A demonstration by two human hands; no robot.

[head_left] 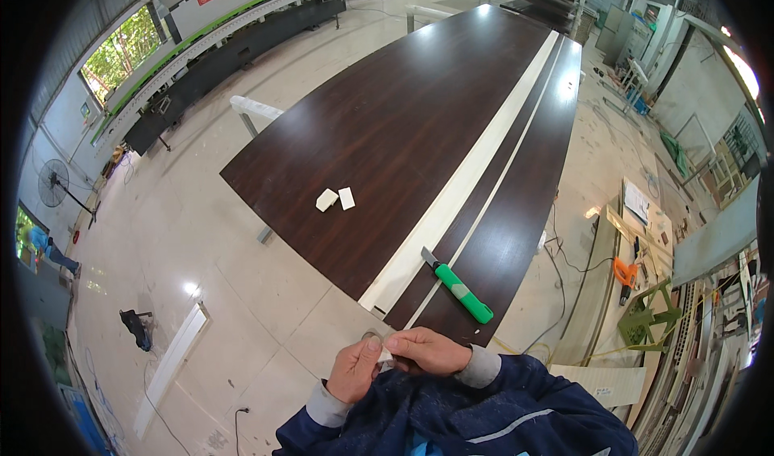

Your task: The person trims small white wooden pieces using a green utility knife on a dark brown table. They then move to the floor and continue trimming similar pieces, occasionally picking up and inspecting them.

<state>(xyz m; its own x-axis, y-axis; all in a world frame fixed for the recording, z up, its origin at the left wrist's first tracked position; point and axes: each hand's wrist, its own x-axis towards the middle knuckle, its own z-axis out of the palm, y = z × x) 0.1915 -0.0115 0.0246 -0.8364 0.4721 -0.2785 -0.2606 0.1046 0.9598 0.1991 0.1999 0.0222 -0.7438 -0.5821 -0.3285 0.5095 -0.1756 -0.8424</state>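
My left hand [355,370] and my right hand [427,349] meet close to my chest, just off the near end of a long dark wood-grain panel [403,125]. Together they pinch a small pale piece [385,358], mostly hidden by my fingers. A green-handled utility knife [458,285] lies on the panel right above my hands, blade pointing away. Two narrow pale edging strips [451,198] run the length of the panel. Two small white blocks [335,199] sit on the dark surface farther out to the left.
A long machine line [226,45] runs along the far left wall. A standing fan [55,183] is at left, a black bag [135,328] and a pale board [171,367] lie on the floor. Benches with an orange tool [624,272] and cables crowd the right.
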